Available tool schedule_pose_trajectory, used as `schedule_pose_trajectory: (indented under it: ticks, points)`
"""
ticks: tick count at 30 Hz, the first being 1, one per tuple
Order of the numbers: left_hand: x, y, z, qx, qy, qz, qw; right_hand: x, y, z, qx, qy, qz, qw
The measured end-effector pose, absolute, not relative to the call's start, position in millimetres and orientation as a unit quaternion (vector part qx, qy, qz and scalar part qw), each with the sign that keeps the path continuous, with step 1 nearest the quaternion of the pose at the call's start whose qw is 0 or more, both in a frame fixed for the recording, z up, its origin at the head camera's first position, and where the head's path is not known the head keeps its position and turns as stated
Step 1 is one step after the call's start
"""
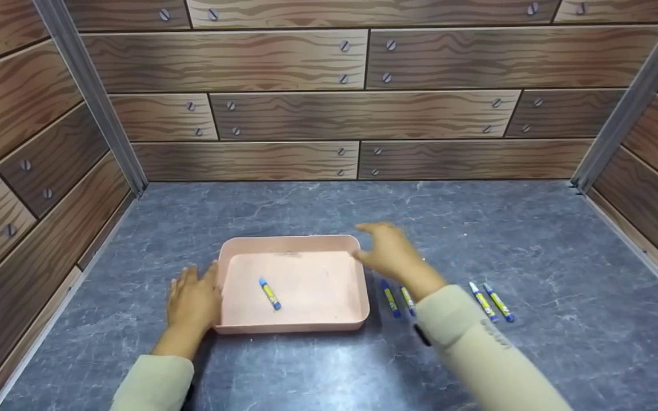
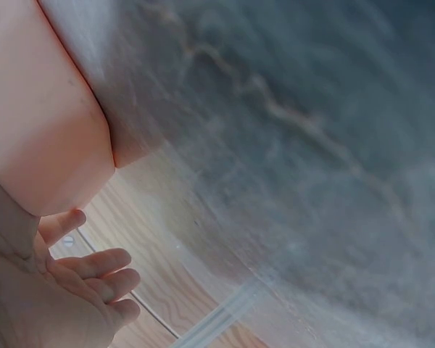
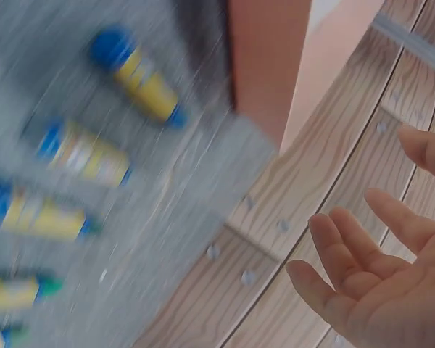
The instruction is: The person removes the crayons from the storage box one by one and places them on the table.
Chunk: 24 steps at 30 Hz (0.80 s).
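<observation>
A shallow pink tray (image 1: 292,328) sits on the dark marbled tabletop with one crayon (image 1: 269,294) in a blue and yellow wrapper lying inside it. My left hand (image 1: 193,299) rests against the tray's left wall, its fingers extended and holding nothing; in the left wrist view this hand (image 2: 72,290) is beside the pink wall. Over the tray's right rim hovers my right hand (image 1: 389,254), fingers spread and empty. The right wrist view shows the same hand (image 3: 380,268) with loosely bent fingers, apart from the crayons (image 3: 141,76) on the table.
Right of the tray lie two crayons (image 1: 390,298), one partly behind my right forearm. Farther right is another pair of crayons (image 1: 482,301). Wood-patterned panels (image 1: 283,114) wall the table at the back and both sides, with grey metal strips (image 1: 92,97) at the corners.
</observation>
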<state>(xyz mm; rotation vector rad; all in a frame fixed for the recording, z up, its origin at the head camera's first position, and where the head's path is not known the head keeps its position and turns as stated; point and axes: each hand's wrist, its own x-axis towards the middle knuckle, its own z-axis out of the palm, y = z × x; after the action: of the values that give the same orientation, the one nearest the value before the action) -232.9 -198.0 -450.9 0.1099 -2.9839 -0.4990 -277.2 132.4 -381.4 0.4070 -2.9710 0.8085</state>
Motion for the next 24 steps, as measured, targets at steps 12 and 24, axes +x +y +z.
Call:
schedule_pose_trajectory:
  ticks: [12, 24]
  points:
    - [-233.7, -198.9, -451.5, 0.037, -0.983, -0.171, 0.060, -275.3, 54.8, -406.5, 0.181, -0.946, 0.270, 0.000]
    - [-235.1, -198.1, -453.1, 0.037, -0.984, -0.163, 0.067, -267.9, 9.3, -431.9, 0.200, -0.947, 0.251, -0.003]
